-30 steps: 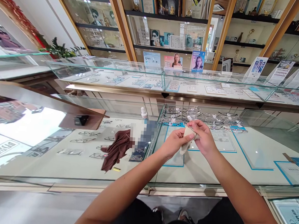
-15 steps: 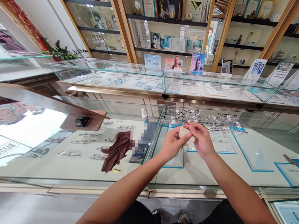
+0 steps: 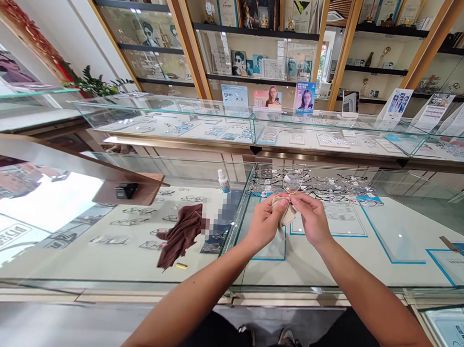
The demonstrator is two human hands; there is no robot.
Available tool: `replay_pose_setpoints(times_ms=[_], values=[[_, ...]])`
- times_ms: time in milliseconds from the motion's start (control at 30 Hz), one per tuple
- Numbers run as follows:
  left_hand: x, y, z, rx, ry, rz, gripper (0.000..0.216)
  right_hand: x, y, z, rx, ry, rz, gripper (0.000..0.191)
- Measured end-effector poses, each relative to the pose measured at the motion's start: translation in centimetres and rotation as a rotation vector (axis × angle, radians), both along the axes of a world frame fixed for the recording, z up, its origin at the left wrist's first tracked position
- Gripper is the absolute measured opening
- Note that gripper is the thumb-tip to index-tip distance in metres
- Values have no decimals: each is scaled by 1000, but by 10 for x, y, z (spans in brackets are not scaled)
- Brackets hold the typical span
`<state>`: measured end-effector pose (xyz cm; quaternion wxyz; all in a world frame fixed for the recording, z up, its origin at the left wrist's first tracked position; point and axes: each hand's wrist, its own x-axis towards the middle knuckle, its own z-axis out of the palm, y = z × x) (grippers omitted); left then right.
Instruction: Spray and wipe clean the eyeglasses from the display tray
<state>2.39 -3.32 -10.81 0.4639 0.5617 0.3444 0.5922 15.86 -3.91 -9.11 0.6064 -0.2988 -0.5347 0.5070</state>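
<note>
Evidently, from the head view, both hands meet above the glass counter [image 3: 336, 263], right of the middle. The left hand [image 3: 266, 220] has its fingers curled in, thumb pressed on a pale cloth [image 3: 288, 214] that hangs bunched between the two hands. The right hand [image 3: 310, 214] has its thumb and fingertips closed together on a pair of glasses [image 3: 293, 181]; one round lens rises beyond the fingertips, while the rest is hidden by hands and cloth. Just past it, on the far side of the counter, lie rows of other glasses [image 3: 331, 187]. To the left are a brown cloth [image 3: 183, 233], crumpled, and, farther off, an upright spray bottle [image 3: 223, 181].
</note>
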Motion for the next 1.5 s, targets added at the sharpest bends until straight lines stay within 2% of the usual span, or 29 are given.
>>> replay_pose_setpoints(times_ms=[200, 467, 667, 1033, 1267, 1500], values=[[-3, -1, 4, 14, 98, -31, 68, 6, 2, 1, -19, -14, -35, 22], [-7, -1, 15, -14, 117, -314, 60, 13, 9, 2, -93, 37, -61, 19], [-11, -1, 15, -44, 145, -373, 54, 12, 10, 4, -148, 49, -64, 23], [-8, -5, 14, -130, 119, -200, 46, 6, 6, 2, -171, 46, -29, 25], [-8, -4, 10, -38, 139, -80, 49, 3, 2, 3, -180, 56, 17, 21], [-8, -1, 10, 13, 174, -121, 65, 5, 5, 1, -155, 81, -4, 23]])
